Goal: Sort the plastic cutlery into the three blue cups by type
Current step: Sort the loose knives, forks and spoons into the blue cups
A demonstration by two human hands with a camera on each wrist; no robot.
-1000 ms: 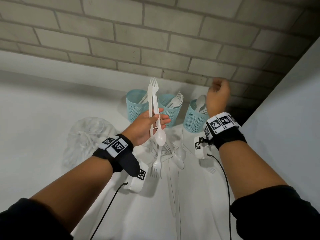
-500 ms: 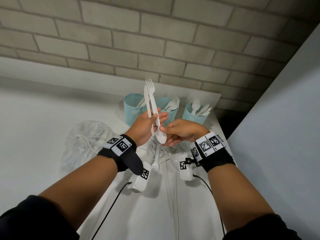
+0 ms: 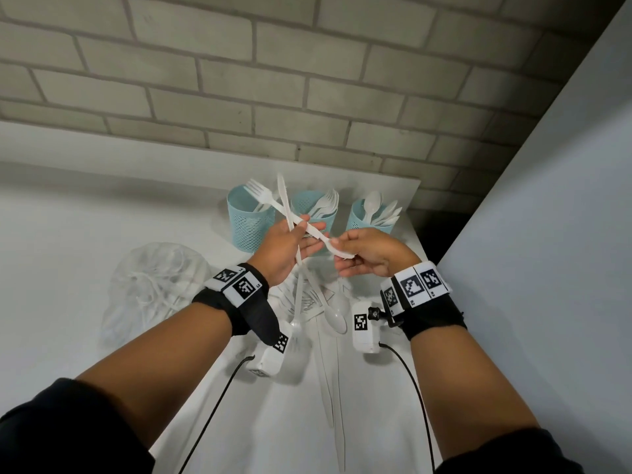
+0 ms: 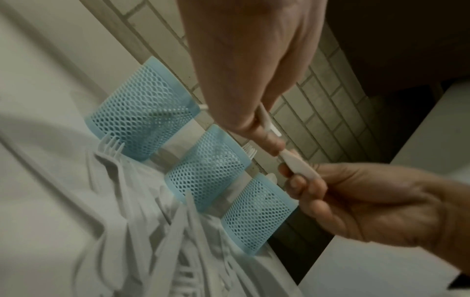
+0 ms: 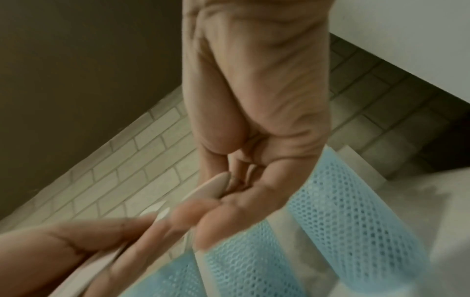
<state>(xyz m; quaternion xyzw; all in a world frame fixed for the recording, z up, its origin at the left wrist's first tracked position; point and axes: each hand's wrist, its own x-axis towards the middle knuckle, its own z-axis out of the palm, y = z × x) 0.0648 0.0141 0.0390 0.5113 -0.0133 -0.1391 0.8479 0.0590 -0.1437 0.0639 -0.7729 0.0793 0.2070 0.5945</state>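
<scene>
White plastic fork (image 3: 273, 205) and knife (image 3: 286, 213) cross in the left hand (image 3: 285, 249), held above the table (image 3: 51, 268) in front of the three blue mesh cups (image 3: 251, 230). The left hand's fingers curl round both handles where they cross, so the pieces fan apart and can be taken singly. The right hand (image 3: 371, 256) pinches the fork's handle end (image 4: 301, 169) between thumb and fingertips; the left wrist view shows this pinch plainly, and the right wrist view is too blurred to add detail.

The fork's tines point up and left over the left cup, while the knife stands nearly upright. By judgement, the fork is being drawn out of the left hand for delivery. The middle cup (image 3: 316, 213) already holds forks and is thus its likely destination; the right cup (image 3: 371, 217) holds spoons. The left cup's contents are partly hidden.

Unsorted cutlery (image 3: 325, 309) lies loose on the table below the hands, including a spoon and several long handles. A crumpled clear plastic bag (image 3: 154, 285) lies to the left. The sorting appears partly done.
</scene>
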